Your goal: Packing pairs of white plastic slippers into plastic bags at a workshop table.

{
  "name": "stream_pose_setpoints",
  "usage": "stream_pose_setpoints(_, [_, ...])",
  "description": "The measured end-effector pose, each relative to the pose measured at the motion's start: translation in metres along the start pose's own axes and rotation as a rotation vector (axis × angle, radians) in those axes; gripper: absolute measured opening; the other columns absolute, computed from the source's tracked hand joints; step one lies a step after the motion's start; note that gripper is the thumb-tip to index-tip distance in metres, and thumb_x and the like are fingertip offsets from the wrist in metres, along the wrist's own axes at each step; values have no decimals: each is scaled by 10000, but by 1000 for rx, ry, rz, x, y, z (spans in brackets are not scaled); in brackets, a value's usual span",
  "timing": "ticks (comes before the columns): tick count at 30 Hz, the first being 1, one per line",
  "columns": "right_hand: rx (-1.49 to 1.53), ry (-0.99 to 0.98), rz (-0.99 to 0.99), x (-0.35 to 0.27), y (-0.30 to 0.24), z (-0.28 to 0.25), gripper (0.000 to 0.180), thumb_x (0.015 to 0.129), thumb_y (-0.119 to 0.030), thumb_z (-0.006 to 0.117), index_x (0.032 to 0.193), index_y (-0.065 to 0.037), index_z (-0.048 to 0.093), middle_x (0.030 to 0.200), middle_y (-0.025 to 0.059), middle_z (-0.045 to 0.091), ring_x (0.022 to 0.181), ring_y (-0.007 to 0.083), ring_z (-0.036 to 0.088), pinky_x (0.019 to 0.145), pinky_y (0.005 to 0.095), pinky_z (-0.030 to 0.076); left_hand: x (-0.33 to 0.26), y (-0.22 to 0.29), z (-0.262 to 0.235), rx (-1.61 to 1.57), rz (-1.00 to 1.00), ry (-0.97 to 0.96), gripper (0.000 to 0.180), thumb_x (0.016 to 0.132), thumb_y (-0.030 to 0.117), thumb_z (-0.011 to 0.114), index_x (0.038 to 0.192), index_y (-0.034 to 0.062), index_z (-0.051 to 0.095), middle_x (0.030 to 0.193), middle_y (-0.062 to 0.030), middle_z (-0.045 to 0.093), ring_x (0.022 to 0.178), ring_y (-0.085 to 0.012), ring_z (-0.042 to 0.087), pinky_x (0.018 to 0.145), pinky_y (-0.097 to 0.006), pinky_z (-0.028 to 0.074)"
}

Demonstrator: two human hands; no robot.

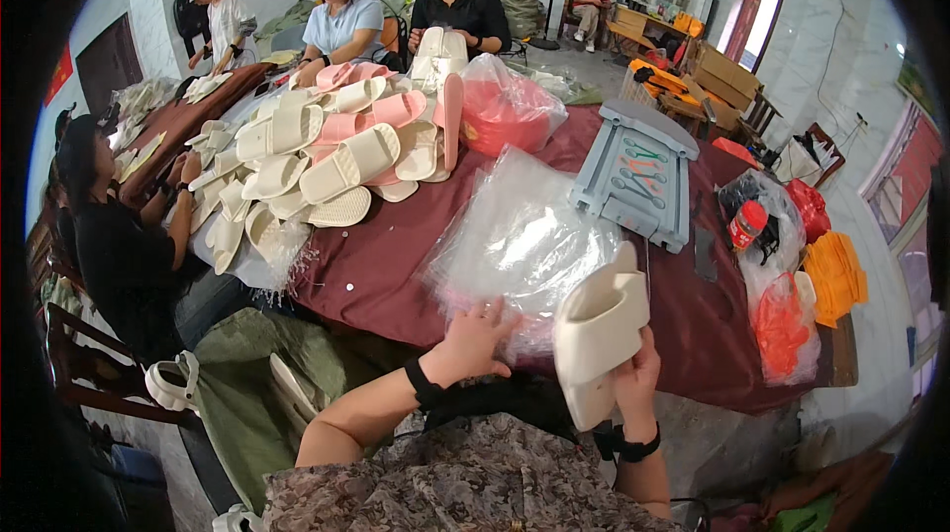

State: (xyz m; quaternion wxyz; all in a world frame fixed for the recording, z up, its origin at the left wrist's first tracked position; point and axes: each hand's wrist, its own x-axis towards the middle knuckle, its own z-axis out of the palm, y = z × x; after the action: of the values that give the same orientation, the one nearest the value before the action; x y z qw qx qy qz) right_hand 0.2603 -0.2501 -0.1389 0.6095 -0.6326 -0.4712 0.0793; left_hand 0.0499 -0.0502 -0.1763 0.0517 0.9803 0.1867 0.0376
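My right hand [638, 374] grips a pair of cream slide slippers [597, 329], held upright at the near edge of the table. My left hand [475, 339] rests with spread fingers on a stack of clear plastic bags [520, 240] lying on the dark red tablecloth [386, 270]. Both wrists carry black bands.
A heap of cream and pink slippers [317, 151] fills the left of the table. A grey tray with scissors [638, 176] lies at the right, bags of red and orange goods [792, 314] beyond it. Several people sit around the far and left sides. A green sack [247, 374] sits beside my left arm.
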Motion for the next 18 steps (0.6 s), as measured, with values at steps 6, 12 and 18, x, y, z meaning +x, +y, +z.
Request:
stream_pose_setpoints(6, [-206,-245,-178,-5,-26,9,368,953,-219,620,1235,14,659,1342,205,616,1283,381,539,1077,435,406,-1,29,28,-60,100,149,870,696,494,799,1383,22,546,1402,-255,501,1246,-447,486,970,-508,476])
stream_pose_setpoints(12, [-377,-280,-169,-6,-7,13,363,891,-153,624,1203,28,668,1326,194,617,1270,434,514,1083,480,386,19,-3,8,126,69,213,593,917,378,580,1427,78,532,1492,-244,430,1391,-512,332,1112,-602,326])
stream_pose_setpoints(18, [-655,-185,-163,-1,6,14,305,863,-81,611,1129,56,667,1216,188,642,1163,427,546,989,487,426,41,-32,1,-86,87,282,744,921,230,624,1586,256,292,1551,-273,363,1361,-519,420,1113,-629,335])
